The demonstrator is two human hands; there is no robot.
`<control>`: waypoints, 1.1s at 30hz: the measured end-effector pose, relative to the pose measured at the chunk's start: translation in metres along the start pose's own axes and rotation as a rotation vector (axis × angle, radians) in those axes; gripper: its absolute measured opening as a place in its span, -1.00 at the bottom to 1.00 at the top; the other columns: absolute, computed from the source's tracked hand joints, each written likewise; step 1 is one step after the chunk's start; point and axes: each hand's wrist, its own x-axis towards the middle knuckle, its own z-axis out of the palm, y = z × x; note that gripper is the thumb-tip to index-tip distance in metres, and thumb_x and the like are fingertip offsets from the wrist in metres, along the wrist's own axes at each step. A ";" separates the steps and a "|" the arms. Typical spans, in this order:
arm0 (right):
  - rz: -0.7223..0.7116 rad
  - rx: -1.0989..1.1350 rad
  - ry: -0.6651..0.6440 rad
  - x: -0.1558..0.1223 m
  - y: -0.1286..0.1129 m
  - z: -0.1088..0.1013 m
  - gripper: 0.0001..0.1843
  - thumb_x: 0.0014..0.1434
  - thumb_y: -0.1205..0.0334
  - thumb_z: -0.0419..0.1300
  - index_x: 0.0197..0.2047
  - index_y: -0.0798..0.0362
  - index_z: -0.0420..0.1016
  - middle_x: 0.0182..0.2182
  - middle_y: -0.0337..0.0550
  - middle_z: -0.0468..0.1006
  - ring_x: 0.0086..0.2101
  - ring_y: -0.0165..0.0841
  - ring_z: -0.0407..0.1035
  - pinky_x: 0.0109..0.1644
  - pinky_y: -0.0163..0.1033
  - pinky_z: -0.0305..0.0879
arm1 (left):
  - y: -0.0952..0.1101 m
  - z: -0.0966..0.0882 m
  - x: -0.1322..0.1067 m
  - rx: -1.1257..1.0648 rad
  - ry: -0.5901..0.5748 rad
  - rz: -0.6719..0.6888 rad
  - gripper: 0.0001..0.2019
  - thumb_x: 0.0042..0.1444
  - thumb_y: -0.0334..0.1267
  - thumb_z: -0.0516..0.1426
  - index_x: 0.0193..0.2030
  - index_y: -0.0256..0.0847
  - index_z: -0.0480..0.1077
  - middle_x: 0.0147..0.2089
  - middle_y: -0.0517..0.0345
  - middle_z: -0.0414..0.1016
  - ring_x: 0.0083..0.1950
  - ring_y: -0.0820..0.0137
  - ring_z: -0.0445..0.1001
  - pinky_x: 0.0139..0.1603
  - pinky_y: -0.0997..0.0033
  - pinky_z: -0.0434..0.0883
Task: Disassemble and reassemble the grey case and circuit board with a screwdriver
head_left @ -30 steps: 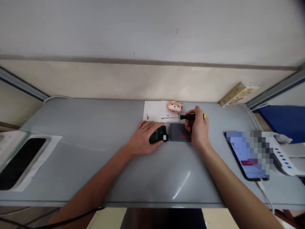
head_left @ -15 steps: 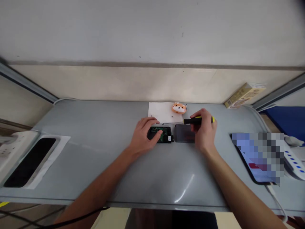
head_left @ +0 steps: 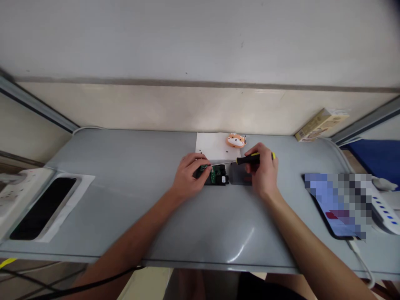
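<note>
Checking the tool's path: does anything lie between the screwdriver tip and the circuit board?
Nothing visible. The screwdriver in the right hand points unobstructed at the circuit board in the left hand; the grey case lies alongside.

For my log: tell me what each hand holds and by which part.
The right hand grips the screwdriver by its black handle; the left hand holds the circuit board at its left end.
</note>
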 end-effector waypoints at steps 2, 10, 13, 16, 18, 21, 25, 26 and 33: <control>0.003 0.017 0.008 0.001 0.001 0.000 -0.63 0.27 -0.05 0.09 -0.46 0.00 0.40 -0.68 -0.33 0.22 -0.65 -0.44 0.17 -0.60 -0.33 0.00 | 0.001 0.000 0.000 -0.008 0.010 -0.004 -0.92 0.32 -0.28 0.19 -0.16 -0.13 0.53 -0.09 0.08 0.57 -0.02 0.32 0.53 0.10 0.15 0.47; -0.007 0.039 0.006 0.004 0.012 0.000 -0.60 0.26 -0.13 0.10 -0.44 -0.02 0.40 -0.71 -0.34 0.22 -0.67 -0.43 0.13 -0.60 -0.32 0.03 | 0.002 -0.002 0.000 -0.037 0.015 -0.019 -0.90 0.33 -0.27 0.18 -0.14 -0.11 0.56 -0.07 0.08 0.56 -0.03 0.33 0.53 0.09 0.15 0.50; -0.022 0.049 0.006 0.003 0.013 0.001 -0.59 0.26 -0.13 0.11 -0.45 -0.01 0.39 -0.71 -0.35 0.22 -0.67 -0.44 0.13 -0.59 -0.32 0.04 | 0.000 -0.002 -0.001 -0.048 -0.004 -0.021 -0.89 0.33 -0.25 0.19 -0.14 -0.10 0.57 -0.06 0.08 0.56 -0.02 0.33 0.53 0.09 0.15 0.50; -0.019 0.062 0.006 0.002 0.011 0.001 -0.60 0.26 -0.11 0.12 -0.45 0.00 0.40 -0.69 -0.35 0.22 -0.67 -0.46 0.13 -0.60 -0.34 0.03 | -0.001 -0.002 -0.001 -0.059 -0.008 -0.007 -0.89 0.33 -0.25 0.19 -0.13 -0.08 0.58 -0.06 0.09 0.57 -0.03 0.33 0.54 0.07 0.16 0.50; -0.007 0.068 0.008 0.002 0.009 0.000 -0.61 0.26 -0.09 0.13 -0.45 0.00 0.41 -0.69 -0.35 0.23 -0.66 -0.45 0.13 -0.62 -0.35 0.00 | -0.001 -0.002 -0.001 -0.057 0.003 -0.003 -0.90 0.33 -0.26 0.20 -0.13 -0.08 0.59 -0.07 0.09 0.56 -0.03 0.33 0.54 0.09 0.15 0.50; 0.016 0.089 0.018 0.002 0.008 -0.001 -0.62 0.26 -0.08 0.14 -0.46 0.00 0.41 -0.71 -0.34 0.23 -0.66 -0.44 0.13 -0.64 -0.35 -0.02 | -0.001 -0.002 0.000 -0.037 0.008 -0.014 -0.90 0.32 -0.24 0.21 -0.15 -0.08 0.59 -0.08 0.09 0.57 -0.02 0.32 0.54 0.10 0.13 0.50; 0.004 0.091 0.011 0.003 0.009 -0.001 -0.61 0.26 -0.08 0.13 -0.47 0.00 0.40 -0.71 -0.35 0.21 -0.67 -0.45 0.14 -0.61 -0.34 0.04 | -0.001 -0.001 -0.001 0.000 0.005 -0.006 -0.89 0.32 -0.23 0.20 -0.15 -0.08 0.59 -0.06 0.09 0.58 -0.02 0.31 0.54 0.08 0.12 0.50; 0.000 0.083 0.008 0.004 0.009 0.000 -0.61 0.26 -0.09 0.13 -0.46 0.00 0.39 -0.71 -0.35 0.21 -0.67 -0.44 0.14 -0.60 -0.34 0.06 | -0.002 -0.001 -0.001 0.003 0.007 0.000 -0.89 0.32 -0.24 0.20 -0.15 -0.08 0.59 -0.06 0.09 0.58 -0.02 0.31 0.54 0.08 0.12 0.50; 0.048 0.108 0.019 0.005 0.008 0.003 -0.53 0.20 -0.26 0.24 -0.39 -0.01 0.35 -0.65 -0.39 0.24 -0.67 -0.48 0.18 -0.61 -0.34 0.09 | -0.001 -0.002 0.000 -0.057 0.006 -0.012 -0.90 0.32 -0.28 0.20 -0.13 -0.09 0.59 -0.06 0.09 0.57 -0.01 0.33 0.54 0.09 0.15 0.51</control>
